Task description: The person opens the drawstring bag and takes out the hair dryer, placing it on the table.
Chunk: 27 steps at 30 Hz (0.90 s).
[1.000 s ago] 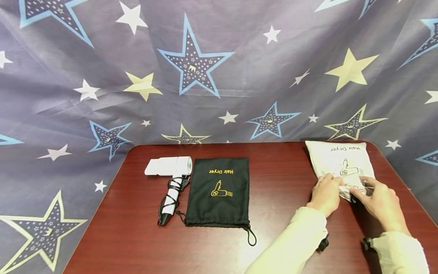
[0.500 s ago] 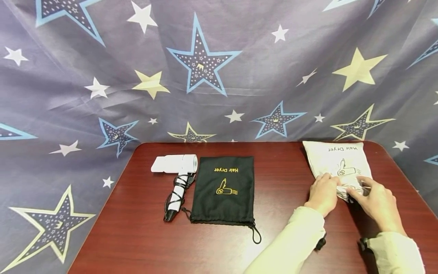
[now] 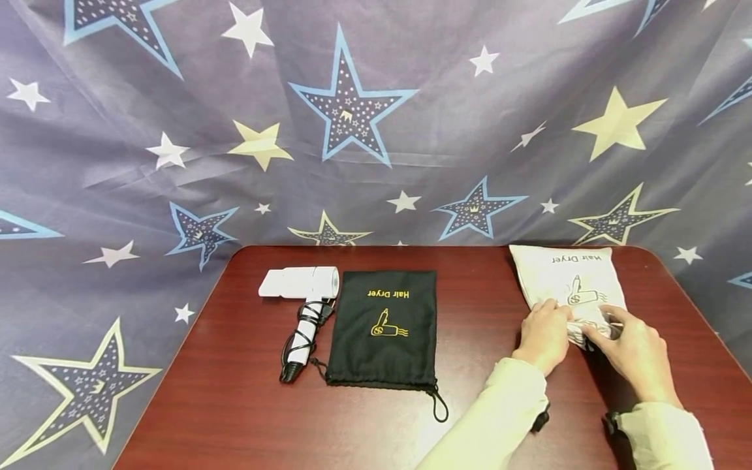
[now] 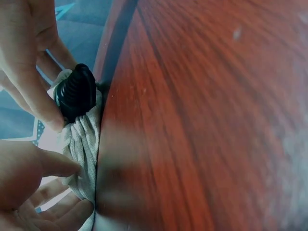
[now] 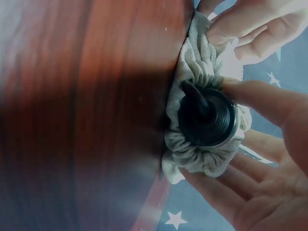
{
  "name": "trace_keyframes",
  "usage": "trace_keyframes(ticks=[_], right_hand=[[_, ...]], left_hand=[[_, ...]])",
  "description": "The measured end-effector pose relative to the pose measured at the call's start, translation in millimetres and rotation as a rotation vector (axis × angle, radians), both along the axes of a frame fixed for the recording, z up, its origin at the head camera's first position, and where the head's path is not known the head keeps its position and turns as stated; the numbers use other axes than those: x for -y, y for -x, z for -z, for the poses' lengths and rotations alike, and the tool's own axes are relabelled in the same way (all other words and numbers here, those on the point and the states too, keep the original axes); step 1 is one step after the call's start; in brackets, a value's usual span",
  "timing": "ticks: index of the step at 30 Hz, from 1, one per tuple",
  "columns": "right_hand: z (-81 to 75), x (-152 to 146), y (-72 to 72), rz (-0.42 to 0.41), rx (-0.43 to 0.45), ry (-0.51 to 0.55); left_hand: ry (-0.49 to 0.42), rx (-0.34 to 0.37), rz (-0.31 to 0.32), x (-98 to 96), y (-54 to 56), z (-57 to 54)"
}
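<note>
A white cloth drawstring bag (image 3: 572, 277) printed "Hair Dryer" lies bulging at the table's right. From its gathered mouth pokes a black ribbed handle end (image 5: 209, 115) with a dark cord stub; the rest is hidden inside. My left hand (image 3: 543, 336) pinches the cloth at the mouth's left side, its thumb and fingers on the folds in the left wrist view. On the other side, my right hand (image 3: 637, 352) grips the mouth around the handle end, thumb at the near edge and fingers along the far side.
A black "Hair Dryer" drawstring bag (image 3: 382, 359) lies flat mid-table, its cord loop toward the near edge. Left of it rests a white hair dryer (image 3: 299, 282) with a black cord wound on its handle. A star-patterned curtain (image 3: 411, 150) hangs behind the red-brown table (image 3: 247, 418).
The head view has shifted a little. Both hands and the white bag have slid slightly left on the table, while the black bag and white hair dryer stay put.
</note>
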State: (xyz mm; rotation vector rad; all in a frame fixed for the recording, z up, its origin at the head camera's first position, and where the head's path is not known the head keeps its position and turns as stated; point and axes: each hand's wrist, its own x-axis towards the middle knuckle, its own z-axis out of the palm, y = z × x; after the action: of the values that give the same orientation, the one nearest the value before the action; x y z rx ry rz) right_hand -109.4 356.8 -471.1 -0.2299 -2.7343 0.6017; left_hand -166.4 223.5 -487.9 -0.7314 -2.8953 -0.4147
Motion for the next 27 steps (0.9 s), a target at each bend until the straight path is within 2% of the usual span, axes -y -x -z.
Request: trace_keyframes(ticks=[16, 27], right_hand=[[-2.6, 29, 7.1, -0.044, -0.049, -0.003], [-3.5, 43, 10.2, -0.064, -0.040, 0.002]], left_hand=[[-0.018, 0.004, -0.029, 28.1, 6.2, -2.2], [-0.050, -0.001, -0.032, 46.3, 7.3, -3.1]])
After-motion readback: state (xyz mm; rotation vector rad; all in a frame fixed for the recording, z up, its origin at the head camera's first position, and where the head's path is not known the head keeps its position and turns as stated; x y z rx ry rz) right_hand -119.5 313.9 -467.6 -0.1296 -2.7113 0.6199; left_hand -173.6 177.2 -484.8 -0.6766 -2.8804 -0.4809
